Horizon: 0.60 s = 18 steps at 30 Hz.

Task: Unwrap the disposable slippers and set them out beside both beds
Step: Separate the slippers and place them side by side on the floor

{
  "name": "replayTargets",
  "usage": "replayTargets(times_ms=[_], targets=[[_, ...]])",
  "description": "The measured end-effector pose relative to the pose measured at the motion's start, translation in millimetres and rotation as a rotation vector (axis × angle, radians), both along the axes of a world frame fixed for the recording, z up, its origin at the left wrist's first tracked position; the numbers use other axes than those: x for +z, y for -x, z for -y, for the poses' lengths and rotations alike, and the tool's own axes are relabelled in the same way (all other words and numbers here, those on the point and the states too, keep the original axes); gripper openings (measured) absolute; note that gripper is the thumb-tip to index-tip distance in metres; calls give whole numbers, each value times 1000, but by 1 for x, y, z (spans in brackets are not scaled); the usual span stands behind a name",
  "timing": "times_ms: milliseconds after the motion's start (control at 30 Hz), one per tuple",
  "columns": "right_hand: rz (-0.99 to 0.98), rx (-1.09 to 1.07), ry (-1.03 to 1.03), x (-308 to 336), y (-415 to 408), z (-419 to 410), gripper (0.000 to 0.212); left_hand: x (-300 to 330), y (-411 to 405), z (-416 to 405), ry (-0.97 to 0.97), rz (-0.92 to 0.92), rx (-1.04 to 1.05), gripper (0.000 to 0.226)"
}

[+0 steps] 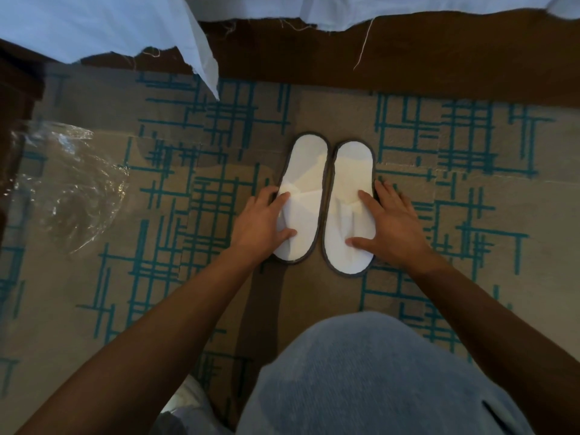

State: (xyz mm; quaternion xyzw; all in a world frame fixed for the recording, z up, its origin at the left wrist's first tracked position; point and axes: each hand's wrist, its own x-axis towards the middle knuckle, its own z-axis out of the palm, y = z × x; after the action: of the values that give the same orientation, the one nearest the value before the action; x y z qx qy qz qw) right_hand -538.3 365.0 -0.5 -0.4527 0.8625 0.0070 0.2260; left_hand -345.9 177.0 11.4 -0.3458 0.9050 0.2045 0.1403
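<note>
Two white disposable slippers with dark grey edging lie flat and side by side on the carpet, just in front of the bed. My left hand (266, 221) rests on the outer edge of the left slipper (306, 171), thumb and fingers spread over its toe band. My right hand (387, 224) lies the same way on the right slipper (351, 164). Both hands press on the slippers rather than lift them. A crumpled clear plastic wrapper (72, 189) lies on the floor at the far left, apart from the slippers.
A white sheet (103, 26) hangs from the bed over a dark wooden bed base (439, 58) along the top. The carpet (470, 215) is beige with teal line patterns. My knee in blue jeans (376, 381) fills the bottom centre. Dark furniture stands at the left edge.
</note>
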Motion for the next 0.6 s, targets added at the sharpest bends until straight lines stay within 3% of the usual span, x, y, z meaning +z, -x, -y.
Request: replayTargets(times_ms=[467, 600], targets=[[-9, 15, -15, 2, -2, 2, 109, -2, -1, -8, 35, 43, -50, 79], [11, 19, -45, 9, 4, 5, 105, 8, 2, 2, 41, 88, -130, 88]])
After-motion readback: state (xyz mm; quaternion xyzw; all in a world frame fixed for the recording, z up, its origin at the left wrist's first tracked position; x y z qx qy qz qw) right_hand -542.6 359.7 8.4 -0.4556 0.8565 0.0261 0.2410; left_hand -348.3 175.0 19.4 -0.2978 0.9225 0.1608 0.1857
